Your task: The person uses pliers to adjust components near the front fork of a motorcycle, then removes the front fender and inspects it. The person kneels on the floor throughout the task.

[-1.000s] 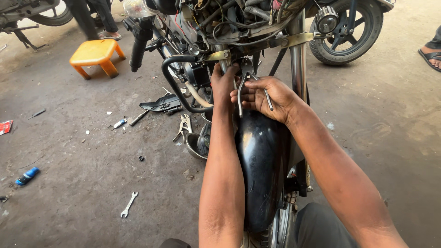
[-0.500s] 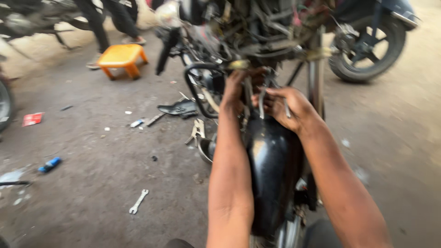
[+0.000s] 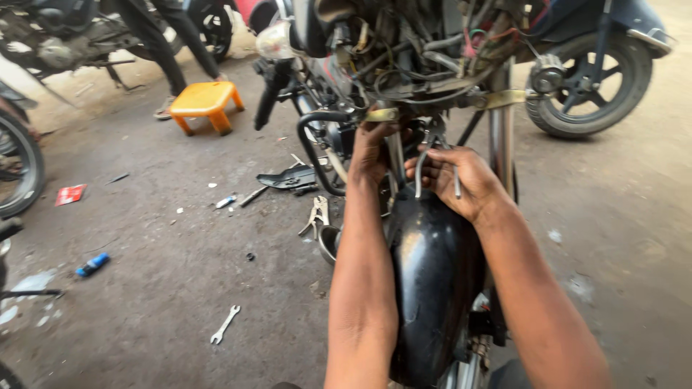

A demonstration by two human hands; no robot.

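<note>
Both hands (image 3: 418, 169) grip upright pliers (image 3: 435, 155), nose pointing upward.

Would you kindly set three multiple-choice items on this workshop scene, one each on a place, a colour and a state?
1. Where does the wrench lie?
A. on the ground, left of the person's arms
B. on the stool
C. in the left hand

2. What colour is the stool?
A. blue
B. orange
C. white

3. What is the right hand doing?
A. resting flat on the ground
B. hanging open and empty
C. gripping pliers above the black fender

Answers:
1. A, the wrench lies alone on the bare ground at lower left.
2. B, the stool by the parked bikes is plainly orange.
3. C, the fingers close round the pliers' metal handles, while the left hand reaches into the frame beside it.
</note>
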